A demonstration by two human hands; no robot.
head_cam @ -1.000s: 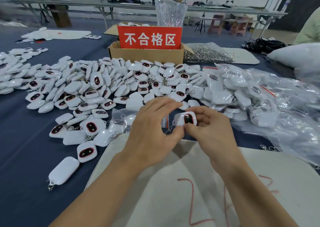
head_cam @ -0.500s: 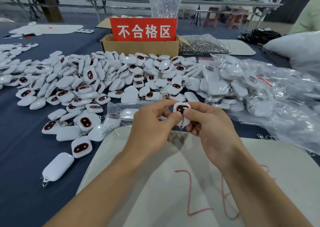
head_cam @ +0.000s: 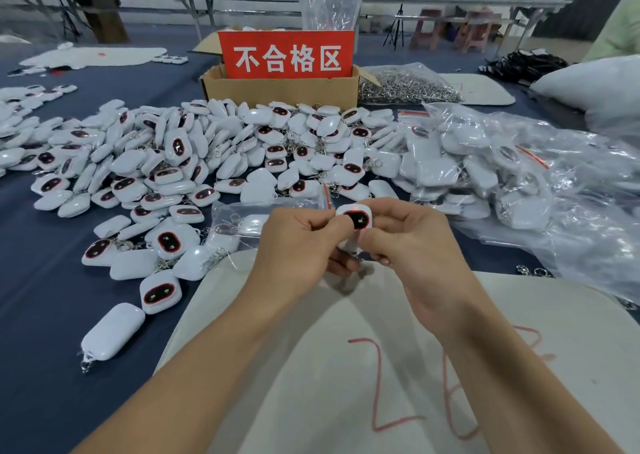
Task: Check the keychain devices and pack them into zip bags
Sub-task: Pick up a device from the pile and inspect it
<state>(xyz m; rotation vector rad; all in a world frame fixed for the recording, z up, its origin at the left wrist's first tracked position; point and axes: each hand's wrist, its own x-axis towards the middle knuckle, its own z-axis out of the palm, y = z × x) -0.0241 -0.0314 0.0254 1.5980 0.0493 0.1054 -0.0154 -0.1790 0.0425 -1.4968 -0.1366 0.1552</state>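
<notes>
Both hands up over the white mat, one keychain device pinched between them.
- left hand: fingers curled, thumb and index tips clamped on the device's left edge.
- right hand: fingers curled, index over the top right corner, thumb on the lower right. Rest of that hand's fingers are tucked behind, contact not visible.
- device is white, dark oval window with a red rim facing the camera, roughly upright, held off the mat. Small red spot near its top edge. Its lower end is hidden behind the thumbs.

Around the fingers:
- just beyond the left fingers: clear zip bag lying flat on the blue tabletop, white devices inside.
- further out and to the left: big heap of loose devices, some window up, some face down, key rings tangled in.
- right of the right fingers: pile of packed bags, clear plastic with red zip strips.
- straight ahead past the heap: cardboard box with a red sign in white characters; a bag of metal rings just right of it.
- near left, well apart from the fingers: single device face down, ring at its near end.
- mat below the wrists has red handwriting.
</notes>
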